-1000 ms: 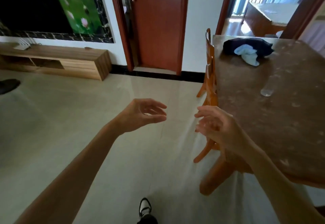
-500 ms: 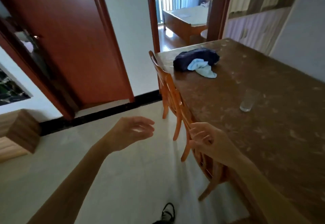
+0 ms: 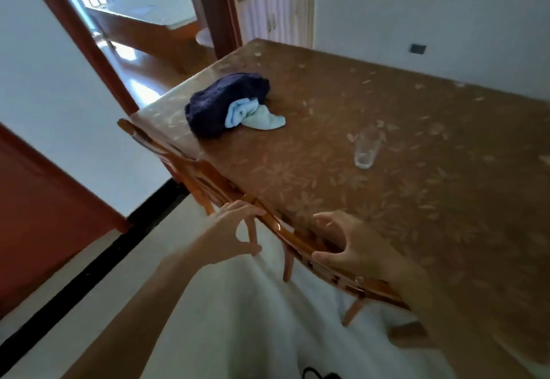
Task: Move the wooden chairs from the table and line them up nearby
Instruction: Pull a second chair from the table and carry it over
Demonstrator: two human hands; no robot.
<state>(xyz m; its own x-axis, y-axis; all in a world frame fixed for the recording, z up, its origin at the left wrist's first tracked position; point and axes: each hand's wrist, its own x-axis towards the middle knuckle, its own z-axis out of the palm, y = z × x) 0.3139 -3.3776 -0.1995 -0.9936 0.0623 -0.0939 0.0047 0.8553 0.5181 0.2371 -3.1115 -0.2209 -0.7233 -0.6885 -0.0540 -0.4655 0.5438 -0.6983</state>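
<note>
Two orange-brown wooden chairs stand tucked against the left edge of the brown flower-patterned table (image 3: 401, 224). The near chair (image 3: 279, 231) shows its curved top rail and slatted back; the far chair (image 3: 166, 152) stands beyond it. My left hand (image 3: 229, 232) curls around the left end of the near chair's back, fingertips on the rail and thumb on the post. My right hand (image 3: 351, 244) wraps the same rail further right, fingers over it and thumb under. Both seats are hidden under the table.
A clear glass (image 3: 364, 155) and a dark blue cloth (image 3: 220, 101) with a light blue cloth (image 3: 256, 116) lie on the table. A red-brown door (image 3: 44, 215) is at left, a doorway (image 3: 140, 30) to a bedroom beyond. Pale tiled floor (image 3: 238, 319) spreads below.
Both hands have moved forward from empty air onto the near chair's backrest. My view has swung right and closer to the table.
</note>
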